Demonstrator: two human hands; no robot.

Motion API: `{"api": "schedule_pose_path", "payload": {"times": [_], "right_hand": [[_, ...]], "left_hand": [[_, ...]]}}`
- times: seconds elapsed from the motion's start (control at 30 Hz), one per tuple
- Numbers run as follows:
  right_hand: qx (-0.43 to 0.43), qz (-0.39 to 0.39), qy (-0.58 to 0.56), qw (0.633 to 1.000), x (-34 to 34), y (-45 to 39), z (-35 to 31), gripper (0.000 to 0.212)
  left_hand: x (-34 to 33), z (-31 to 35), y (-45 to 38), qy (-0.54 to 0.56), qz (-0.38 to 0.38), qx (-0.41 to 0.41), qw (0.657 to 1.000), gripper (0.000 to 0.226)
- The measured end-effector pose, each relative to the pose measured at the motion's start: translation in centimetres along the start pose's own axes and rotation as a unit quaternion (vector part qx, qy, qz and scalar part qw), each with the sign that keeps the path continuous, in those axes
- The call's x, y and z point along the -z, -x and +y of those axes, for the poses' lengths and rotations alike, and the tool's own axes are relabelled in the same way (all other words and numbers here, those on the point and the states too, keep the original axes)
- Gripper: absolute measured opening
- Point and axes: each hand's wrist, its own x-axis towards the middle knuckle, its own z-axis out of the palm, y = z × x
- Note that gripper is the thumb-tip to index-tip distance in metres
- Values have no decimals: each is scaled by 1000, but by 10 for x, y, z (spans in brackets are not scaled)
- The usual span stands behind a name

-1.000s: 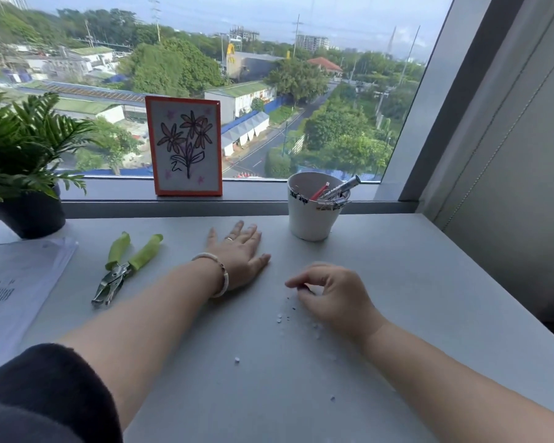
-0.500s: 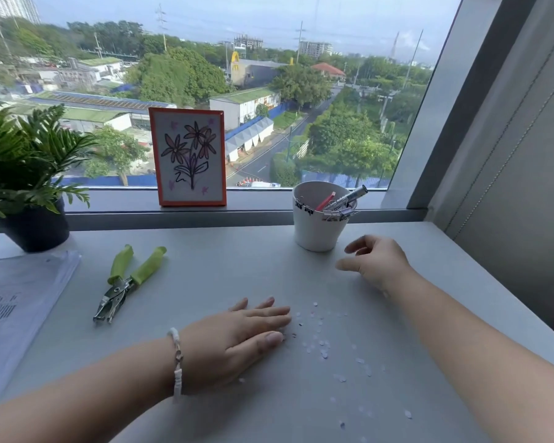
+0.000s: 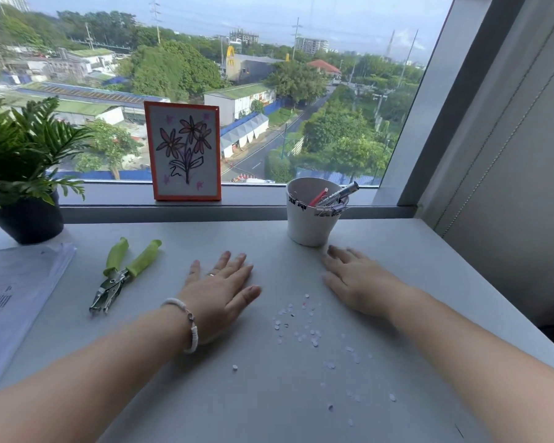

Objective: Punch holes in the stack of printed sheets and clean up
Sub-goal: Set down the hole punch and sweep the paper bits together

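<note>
Left hand: [image 3: 219,290] flat on the worktop [image 3: 397,251], palm down, fingers spread and holding nothing; ring on one finger, white bracelet [image 3: 187,324] at the wrist.
Right hand: [image 3: 357,282] also flat and palm down, fingers loosely apart, empty, fingertips just beside the base of the white cup [image 3: 311,219].
Paper dots: [image 3: 296,327] scattered over the worktop between the two hands, with a looser trail toward the near right and one stray dot nearer the left forearm.
Hole punch: [image 3: 122,274] lying on the worktop left of the left hand, green handles pointing toward the window, metal head toward the near edge; touched by neither hand.
Stack of printed sheets: [image 3: 10,302] at the far left of the worktop, partly cut off by the picture edge, well apart from both hands.
White cup: holding a red pen, a marker and binder clips.
Window ledge: [image 3: 253,199] carrying an orange-framed flower drawing [image 3: 183,151].
Potted plant: [image 3: 20,174] at the back left, behind the sheets.
</note>
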Motion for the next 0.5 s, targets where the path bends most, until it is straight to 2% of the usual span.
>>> {"api": "schedule_pose_path", "payload": {"times": [0.03,0.13,0.17,0.2,0.3,0.37,0.43,0.47,0.5], "right_hand": [[17,-6,1,1000,-4,11,-8,54],[66,-8,-4,998,-18,44,-35,60],[85,-4,-8,996,-22,54,-41,65],[104,0,-20,994,-24,61,-46,68],[127,18,-126,984,-24,77,-51,54],[116,122,-253,953,-24,86,-49,40],[74,207,-327,919,-20,91,-47,11],[49,210,-347,913,-15,93,-49,3],[30,201,-357,912,-12,93,-50,9]], "left_hand": [[-3,6,-4,-9,1,-7,1000,127],[-10,31,-6,-54,-11,-24,998,71],[-12,39,-3,-64,-15,-39,997,62],[-15,47,1,-66,-19,-60,996,59],[-14,58,18,-16,-62,-111,992,71],[-5,57,28,118,-89,-109,983,69],[7,50,37,233,-37,-67,969,45],[11,44,41,247,10,-50,968,37],[14,37,46,235,47,-39,970,35]]}}
